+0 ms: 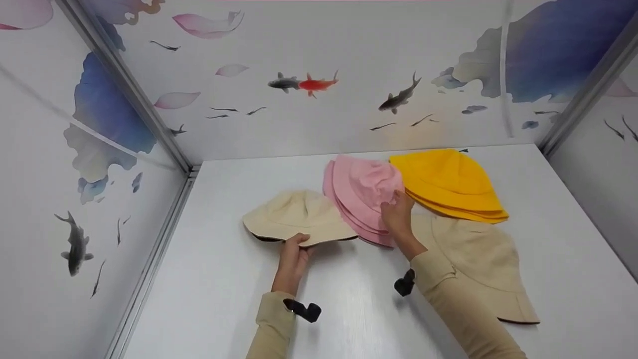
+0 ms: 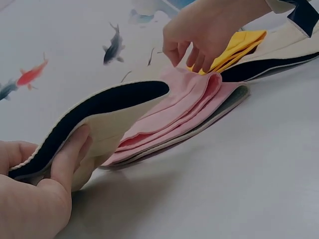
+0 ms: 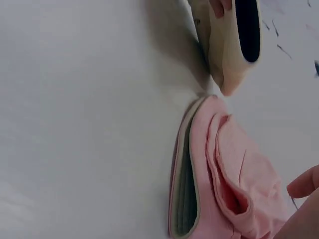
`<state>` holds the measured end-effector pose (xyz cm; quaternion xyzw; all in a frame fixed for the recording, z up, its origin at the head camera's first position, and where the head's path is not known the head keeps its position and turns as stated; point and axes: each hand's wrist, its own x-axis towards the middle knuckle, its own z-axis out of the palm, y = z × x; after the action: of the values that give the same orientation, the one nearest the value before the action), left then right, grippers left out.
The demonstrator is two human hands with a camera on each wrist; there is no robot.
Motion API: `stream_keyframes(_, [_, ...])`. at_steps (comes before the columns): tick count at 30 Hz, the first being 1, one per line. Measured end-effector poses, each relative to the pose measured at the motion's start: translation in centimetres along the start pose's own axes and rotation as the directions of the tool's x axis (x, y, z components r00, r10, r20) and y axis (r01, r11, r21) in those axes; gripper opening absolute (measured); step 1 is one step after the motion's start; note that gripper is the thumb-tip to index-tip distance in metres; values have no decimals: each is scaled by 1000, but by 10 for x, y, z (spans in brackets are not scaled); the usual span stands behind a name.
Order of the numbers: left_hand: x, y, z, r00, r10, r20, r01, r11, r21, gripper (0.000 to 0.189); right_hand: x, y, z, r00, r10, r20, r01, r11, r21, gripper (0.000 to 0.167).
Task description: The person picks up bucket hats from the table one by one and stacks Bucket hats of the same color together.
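Note:
My left hand [image 1: 294, 259] grips the front brim of a cream bucket hat [image 1: 296, 212], thumb on top and fingers beneath. In the left wrist view the dark lining of this hat [image 2: 107, 99] shows, with its brim lifted off the table. To its right lie pink bucket hats [image 1: 356, 192], stacked one on another and folded flat. My right hand [image 1: 398, 214] is at the right side of the top pink hat, its loosely bent fingertips [image 2: 199, 62] right at the fabric. One finger [image 3: 304, 183] stands out over the pink crown in the right wrist view.
Yellow bucket hats [image 1: 451, 187] lie stacked at the back right. A larger beige hat [image 1: 478, 259] with dark lining lies in front of them, partly under my right forearm. White panels printed with fish [image 1: 394, 97] enclose the white table [image 1: 214, 299] at the back and sides.

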<state>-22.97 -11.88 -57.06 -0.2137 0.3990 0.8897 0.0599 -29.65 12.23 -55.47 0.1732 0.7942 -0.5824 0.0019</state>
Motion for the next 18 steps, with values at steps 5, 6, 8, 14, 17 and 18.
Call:
stream_keyframes(5, [-10, -4, 6, 1000, -4, 14, 4, 1000, 15, 54, -21, 0, 7, 996, -87, -12, 87, 996, 4, 53])
stream_keyframes(6, [-12, -4, 8, 1000, -1, 16, 1, 1000, 22, 53, -25, 1, 9, 995, -104, -8, 104, 994, 15, 53])
stream_keyframes(8, [-17, -5, 11, 1000, 14, 22, -15, 999, 43, 51, -33, 0, 11, 992, -123, 25, 122, 992, 45, 54])
stream_keyframes(14, [-35, -10, 20, 995, 90, 35, -94, 989, 118, 45, -57, -6, 15, 974, 11, 228, -40, 992, 123, 63])
stream_keyframes(17, [-43, -14, 23, 990, 128, 50, -135, 975, 177, 46, -66, -8, 15, 953, 75, 293, -105, 990, 90, 72])
stream_keyframes(18, [-46, -15, 23, 988, 144, 57, -152, 969, 193, 47, -68, -8, 15, 947, 78, 311, -109, 991, 83, 74])
